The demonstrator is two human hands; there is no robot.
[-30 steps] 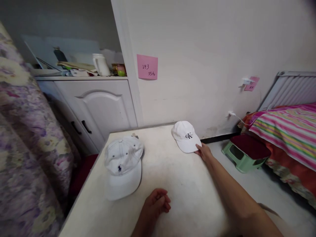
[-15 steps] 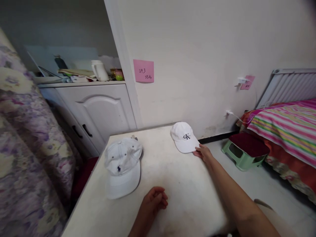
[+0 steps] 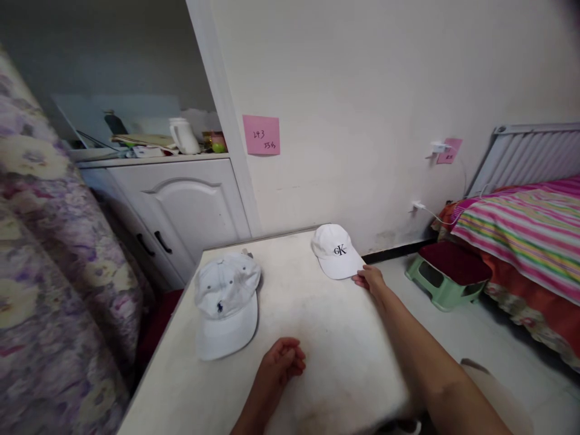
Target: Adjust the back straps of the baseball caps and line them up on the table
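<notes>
Hardly anything has moved over the past second beyond a slight shift of the person's viewpoint; both caps keep their places and the hands stay about where they were. From where I stand, the bench [image 3: 294,308] is pale and scuffed, with a brownish smudge toward its near side. Its far edge lies close to a white wall [image 3: 344,121], where a pink note [image 3: 261,135] carries handwriting. To the far left is a white cabinet [image 3: 190,208] with dark handles, a white jug [image 3: 183,136] standing among the clutter on its top. A flowered curtain [image 3: 58,254] hangs along the left. Over on the right, a green stool [image 3: 446,294] with a dark red top stands on the floor [image 3: 502,344] beside a bed [image 3: 539,211] spread with striped cloth.

The white cap with black letters [image 3: 336,246] sits at the far right of the bench, brim toward the person. The right hand [image 3: 371,280] touches the brim's right corner; whether the fingers pinch it, I can't tell. The left hand [image 3: 283,360], well apart from the right, is loosely curled over the near middle of the bench. Just left and a little farther off rests the white cap with a dark rider emblem [image 3: 233,290], its brim pointing nearward too.
</notes>
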